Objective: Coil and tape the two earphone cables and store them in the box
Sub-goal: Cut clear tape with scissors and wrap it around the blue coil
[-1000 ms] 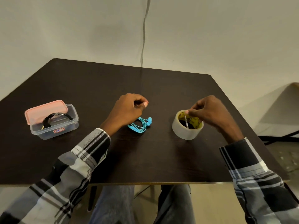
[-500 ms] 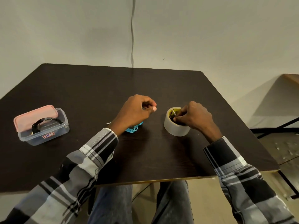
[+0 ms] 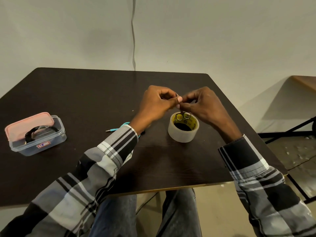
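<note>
Nearest, two plaid-sleeved forearms reach over the dark brown tabletop (image 3: 171, 168). Just beyond the left sleeve lies the turquoise earphone cable (image 3: 125, 124), largely hidden under the cuff; only a loop and its metal plug (image 3: 109, 130) show, so whether it is fully coiled cannot be told. To the right stands the wide roll of clear packing tape with a yellow printed core (image 3: 183, 129), upright on its flat side. At far left sits the clear rectangular plastic box (image 3: 36, 142), its pink lid (image 3: 28, 124) lying askew across the back of the opening, with a black coiled cable (image 3: 41, 131) already inside.

Above the roll the left hand (image 3: 157, 103) and right hand (image 3: 203, 105) meet, fingertips together. Between them hangs a pair of small metal scissors (image 3: 182, 113), finger loops downward over the roll's core. Each grip is closed in a pinch: the right fingers curl round the scissors near the pivot; the left thumb and forefinger pinch at the same spot, perhaps a short piece of tape or the blades, though which is too small to tell.

Judged from this layout, the step is preparing tape for the turquoise cable. To do it well, keep any cut piece short, stop the adhesive folding on itself, and carry it straight to the coil, binding all loops at one point before boxing.
</note>
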Action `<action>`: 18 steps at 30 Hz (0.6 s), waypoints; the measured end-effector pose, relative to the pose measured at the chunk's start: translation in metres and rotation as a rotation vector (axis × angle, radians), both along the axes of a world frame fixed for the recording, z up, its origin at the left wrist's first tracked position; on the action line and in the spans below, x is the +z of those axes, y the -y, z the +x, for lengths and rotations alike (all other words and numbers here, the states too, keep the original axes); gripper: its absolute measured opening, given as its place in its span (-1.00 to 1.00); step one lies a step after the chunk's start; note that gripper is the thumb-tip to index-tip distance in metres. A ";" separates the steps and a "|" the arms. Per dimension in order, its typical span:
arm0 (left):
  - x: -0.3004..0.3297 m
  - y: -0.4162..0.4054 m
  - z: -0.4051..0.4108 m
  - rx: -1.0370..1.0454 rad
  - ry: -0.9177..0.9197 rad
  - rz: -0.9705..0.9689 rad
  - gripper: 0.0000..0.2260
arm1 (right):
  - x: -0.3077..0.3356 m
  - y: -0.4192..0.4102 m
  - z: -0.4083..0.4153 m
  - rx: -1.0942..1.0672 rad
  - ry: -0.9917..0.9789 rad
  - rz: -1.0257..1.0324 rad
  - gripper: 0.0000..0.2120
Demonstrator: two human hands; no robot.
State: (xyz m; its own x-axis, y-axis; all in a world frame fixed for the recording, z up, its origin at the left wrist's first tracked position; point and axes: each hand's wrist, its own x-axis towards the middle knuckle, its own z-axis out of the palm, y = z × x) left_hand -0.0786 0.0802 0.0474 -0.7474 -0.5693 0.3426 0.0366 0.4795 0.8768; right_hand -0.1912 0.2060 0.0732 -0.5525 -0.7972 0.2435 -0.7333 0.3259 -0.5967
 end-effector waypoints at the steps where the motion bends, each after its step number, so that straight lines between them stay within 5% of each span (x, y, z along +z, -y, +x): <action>1: 0.001 -0.001 -0.001 0.015 -0.029 0.074 -0.88 | -0.001 -0.002 -0.001 -0.009 -0.021 -0.020 -0.86; 5: 0.008 0.000 -0.001 0.081 -0.091 0.316 -0.85 | -0.006 -0.010 -0.001 -0.014 -0.081 -0.053 -0.76; 10: 0.008 0.003 -0.001 0.076 -0.059 0.393 -0.88 | -0.013 -0.011 0.005 0.021 -0.026 0.000 -0.70; 18: -0.005 0.007 0.001 -0.100 -0.008 0.471 -0.85 | -0.018 -0.007 0.005 -0.029 -0.034 0.208 -0.86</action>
